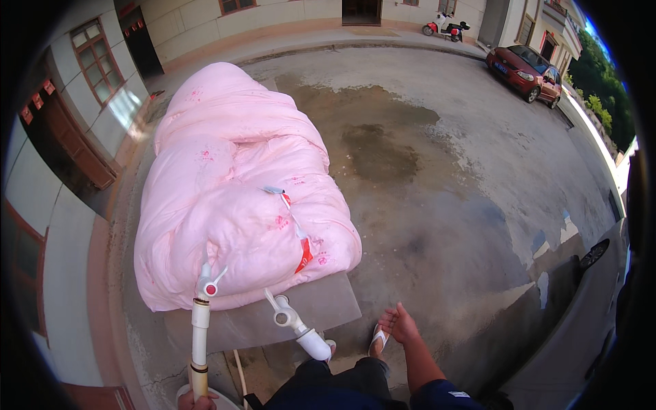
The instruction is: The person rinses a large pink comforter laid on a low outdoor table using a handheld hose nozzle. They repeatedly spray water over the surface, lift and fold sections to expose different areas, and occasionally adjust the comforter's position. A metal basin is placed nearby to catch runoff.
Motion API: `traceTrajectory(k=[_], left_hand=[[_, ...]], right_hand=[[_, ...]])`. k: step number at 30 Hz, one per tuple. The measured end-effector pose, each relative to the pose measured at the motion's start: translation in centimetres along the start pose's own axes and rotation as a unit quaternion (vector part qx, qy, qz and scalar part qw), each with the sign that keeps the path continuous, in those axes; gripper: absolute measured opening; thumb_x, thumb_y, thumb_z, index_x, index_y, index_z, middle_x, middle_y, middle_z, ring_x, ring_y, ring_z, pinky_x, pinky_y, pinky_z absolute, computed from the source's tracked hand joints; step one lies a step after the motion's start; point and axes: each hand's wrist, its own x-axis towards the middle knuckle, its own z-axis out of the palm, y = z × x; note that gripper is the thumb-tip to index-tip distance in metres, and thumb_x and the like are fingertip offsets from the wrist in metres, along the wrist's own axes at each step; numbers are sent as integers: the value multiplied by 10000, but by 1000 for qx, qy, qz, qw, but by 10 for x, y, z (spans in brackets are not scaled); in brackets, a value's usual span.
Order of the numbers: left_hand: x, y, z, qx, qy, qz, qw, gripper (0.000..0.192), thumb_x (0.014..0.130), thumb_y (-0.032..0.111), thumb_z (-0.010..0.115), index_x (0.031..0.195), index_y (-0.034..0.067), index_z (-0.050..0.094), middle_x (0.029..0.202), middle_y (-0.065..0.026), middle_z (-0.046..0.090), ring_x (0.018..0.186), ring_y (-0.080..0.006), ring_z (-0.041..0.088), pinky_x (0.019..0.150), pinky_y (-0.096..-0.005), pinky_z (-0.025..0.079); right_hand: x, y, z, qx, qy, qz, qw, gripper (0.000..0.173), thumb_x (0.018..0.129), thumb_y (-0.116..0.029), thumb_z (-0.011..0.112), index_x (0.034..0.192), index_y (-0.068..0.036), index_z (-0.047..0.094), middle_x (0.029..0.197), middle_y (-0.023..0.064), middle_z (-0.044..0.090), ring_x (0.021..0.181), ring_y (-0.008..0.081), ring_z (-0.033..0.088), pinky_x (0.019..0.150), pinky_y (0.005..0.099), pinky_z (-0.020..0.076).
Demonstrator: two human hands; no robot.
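A large, puffy pink quilt (241,174) with small printed motifs lies heaped before me on a grey slab (328,307). Low in the view, my left hand (197,402) is wrapped around an upright plastic pipe (200,338). At the top of that pipe sits a white lever tap (208,288) with a red cap, its tip against or just in front of the quilt. A second white plastic tap (284,315) on an elbow pipe (313,344) stands to its right. My right hand (400,324) hangs empty beside the slab, fingers extended.
A torn red and white wrapper (303,256) rests on the quilt. Wet concrete (389,159) spreads to the right. A silver car (564,338) stands close on my right; a red car (528,72) and a scooter (445,26) are farther off. A house wall (72,256) borders the left.
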Motion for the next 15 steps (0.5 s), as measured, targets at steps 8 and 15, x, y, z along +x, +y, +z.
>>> traceTrajectory(k=[8, 15], left_hand=[[-56, 128, 101, -5, 7, 5, 1000, 804, 939, 728, 560, 1062, -53, 706, 597, -29, 581, 464, -88, 490, 444, -245, 359], [-38, 175, 112, 52, 42, 42, 997, 877, 961, 745, 493, 1036, -109, 679, 598, -104, 613, 487, -172, 581, 457, -295, 441]], right_hand=[[156, -38, 104, 33, -62, 97, 993, 1185, 923, -766, 550, 1635, 16, 15, 1612, 350, 258, 1438, 478, 401, 1154, 580, 394], [180, -42, 134, 138, -94, 153, 974, 1321, 865, -827, 562, 1615, -27, -175, 1654, 343, 148, 1494, 496, 303, 1185, 610, 342]])
